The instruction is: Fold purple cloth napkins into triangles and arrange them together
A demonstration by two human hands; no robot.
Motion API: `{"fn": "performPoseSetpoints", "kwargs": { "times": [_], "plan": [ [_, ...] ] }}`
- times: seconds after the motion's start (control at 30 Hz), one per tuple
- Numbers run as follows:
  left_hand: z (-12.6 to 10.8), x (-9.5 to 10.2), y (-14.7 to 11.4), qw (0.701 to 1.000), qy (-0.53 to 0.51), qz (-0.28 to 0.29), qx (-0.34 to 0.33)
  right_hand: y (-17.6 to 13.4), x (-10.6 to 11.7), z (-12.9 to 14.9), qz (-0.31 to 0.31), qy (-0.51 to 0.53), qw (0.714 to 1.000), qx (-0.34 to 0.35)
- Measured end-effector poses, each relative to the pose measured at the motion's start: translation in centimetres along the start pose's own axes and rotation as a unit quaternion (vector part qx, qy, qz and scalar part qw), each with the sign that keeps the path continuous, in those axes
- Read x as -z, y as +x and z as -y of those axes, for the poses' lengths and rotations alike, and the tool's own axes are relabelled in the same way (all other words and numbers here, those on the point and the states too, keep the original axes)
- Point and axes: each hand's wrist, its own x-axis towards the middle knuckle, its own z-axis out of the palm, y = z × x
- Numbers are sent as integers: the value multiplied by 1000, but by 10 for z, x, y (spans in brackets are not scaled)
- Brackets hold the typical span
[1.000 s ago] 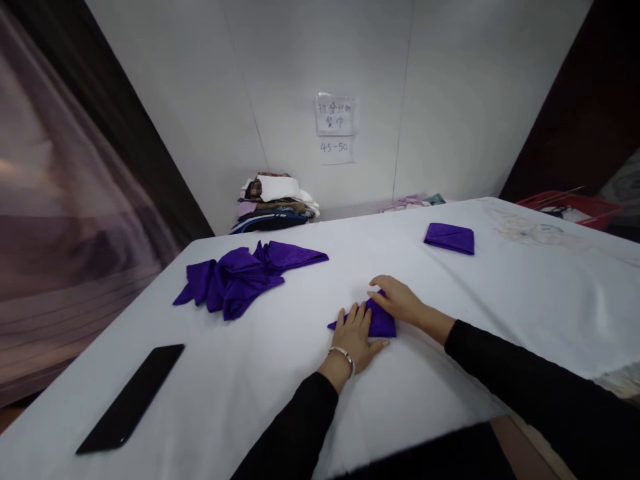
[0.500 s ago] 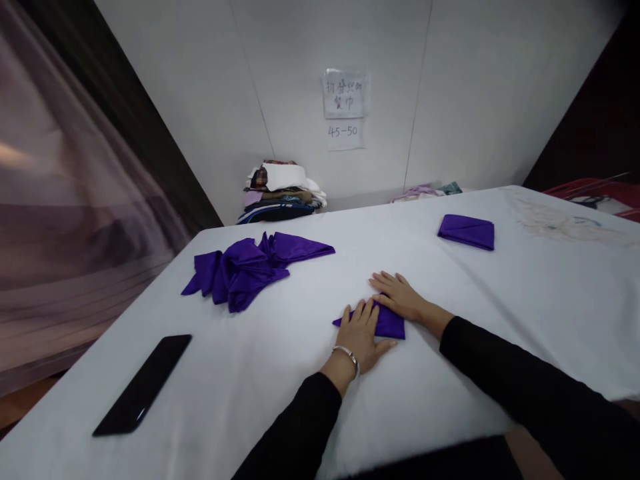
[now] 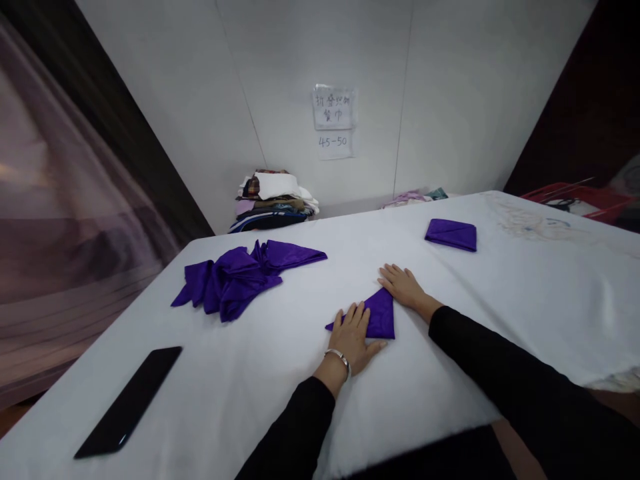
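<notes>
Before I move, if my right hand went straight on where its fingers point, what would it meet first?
Probably the stack of folded cloths beyond the table; your right hand may narrowly miss the bunched purple napkin, though depth is unclear.

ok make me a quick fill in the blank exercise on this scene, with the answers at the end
The ____ hand wears the bracelet.
The partly covered cloth beneath it is ____ in colour.
In the picture, the folded rectangle lies to the ____ of the bunched cloth.
The lower paper on the wall reads 45-____.

Missing words: left; purple; right; 50.
</notes>
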Motion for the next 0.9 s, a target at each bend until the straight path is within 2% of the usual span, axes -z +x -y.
{"fn": "performPoseSetpoints", "kwargs": {
  "times": [0.07, 0.13, 0.23, 0.3, 0.37, 0.43, 0.57, 0.7, 0.8, 0.9],
  "plan": [
    [0, 0, 0, 1000, 2, -3, -2, -1, 1, -2, -23, 43, 998, -26],
    [1, 0, 0, 1000, 3, -6, -1, -7, 4, -4, -67, 95, 993, -23],
    [1, 1, 0, 1000, -3, -8, 1, -23, 9, -6, -113, 144, 980, 74],
    [1, 2, 0, 1000, -10, -7, 2, -35, 13, -6, -74, 147, 975, 152],
    [1, 4, 0, 1000, -17, -6, 5, -45, 17, -5, -13, 134, 973, 188],
    [2, 5, 1, 1000, -24, -7, 9, -50, 20, -4, 27, 121, 974, 191],
    [6, 6, 2, 999, -44, -10, 16, -50, 24, -3, 46, 122, 974, 185],
    [11, 9, 3, 990, -111, -83, 40, -51, 26, -2, 35, 131, 972, 192],
    [14, 14, 3, 972, -157, -145, 95, -53, 29, 1, 14, 143, 969, 200],
    [21, 19, 7, 957, -167, -180, 156, -50, 32, 9, -14, 172, 967, 188]
  ]
}}
